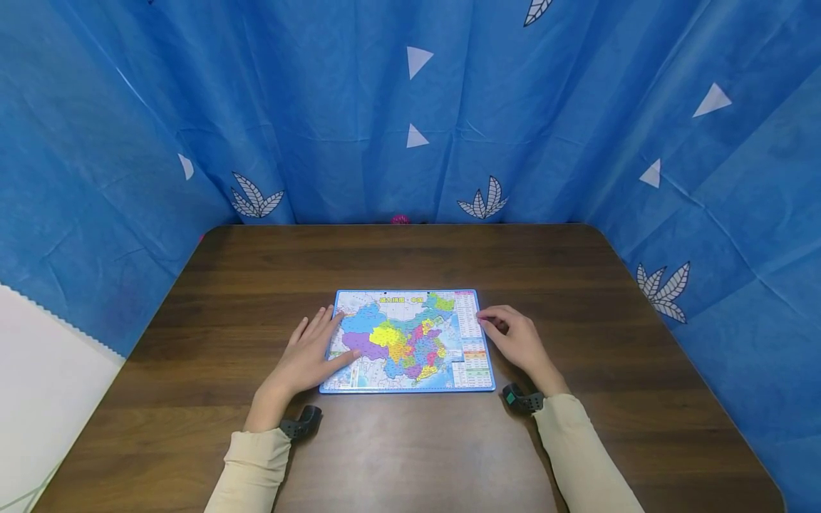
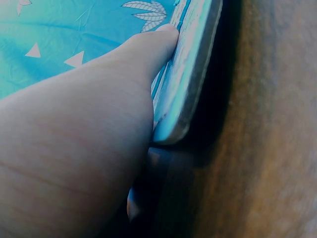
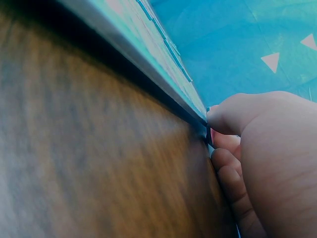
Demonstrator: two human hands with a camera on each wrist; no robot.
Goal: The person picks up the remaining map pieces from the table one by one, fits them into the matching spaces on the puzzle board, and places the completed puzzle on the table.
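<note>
A map puzzle board (image 1: pixel 398 388) with a blue rim lies flat on the table, its coloured regions upward. My left hand (image 1: pixel 306 360) rests at the board's left edge, fingers extended forward and the thumb over the map's lower left part. In the left wrist view the thumb (image 2: pixel 166 37) reaches onto the board's top. By the right edge, my right hand (image 1: pixel 518 340) pinches a small thin piece (image 3: pixel 209 135) between thumb and fingers, beside the board's rim. Most of that piece is hidden by the fingertips; a dark edge and a bit of pink show.
The brown wooden table (image 1: pixel 256 263) extends on all sides of the board. Behind it and to the right hangs a blue curtain (image 1: pixel 359 107) with white triangles and leaves. A white surface (image 1: pixel 45 385) borders the table at left. Each wrist wears a dark strap.
</note>
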